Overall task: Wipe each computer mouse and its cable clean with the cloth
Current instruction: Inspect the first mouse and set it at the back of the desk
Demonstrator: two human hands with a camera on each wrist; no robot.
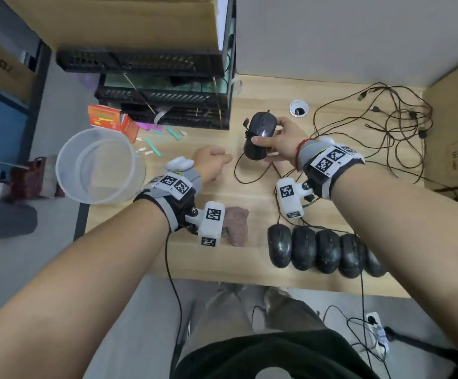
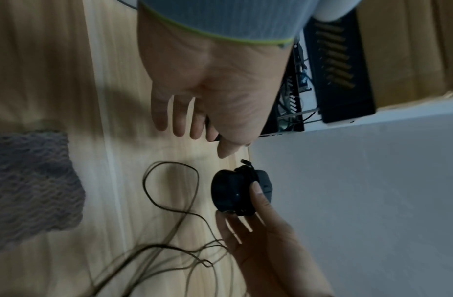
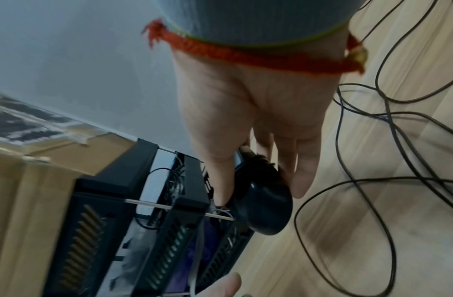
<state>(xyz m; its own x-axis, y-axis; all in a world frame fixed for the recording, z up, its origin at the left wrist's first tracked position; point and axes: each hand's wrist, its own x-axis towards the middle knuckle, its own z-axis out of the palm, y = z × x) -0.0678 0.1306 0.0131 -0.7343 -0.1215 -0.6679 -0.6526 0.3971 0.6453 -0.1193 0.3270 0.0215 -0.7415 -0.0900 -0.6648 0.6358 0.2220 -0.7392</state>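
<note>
The right hand (image 1: 279,140) holds a black mouse (image 1: 260,135) up over the bench (image 1: 249,192); the left hand (image 1: 211,162) is loose and holds nothing

Six black mice (image 1: 260,135), one cloth (image 1: 237,225), one clear tub (image 1: 99,165), two orange boxes (image 1: 104,118).

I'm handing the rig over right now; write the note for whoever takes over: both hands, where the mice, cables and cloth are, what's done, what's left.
Right hand: grips a black mouse above the desk, cable partly wound round its body.
Left hand: open, holding nothing, just left of that mouse.
Cloth: lying on the desk near the front edge, untouched by either hand.
Row of black mice: at the front edge, visibly smudged; their cables run in a loose tangle to the back right.
Done: cannot tell whether the held mouse is already wiped.
Left: pick up the cloth, then wipe the row and the cables.
</note>
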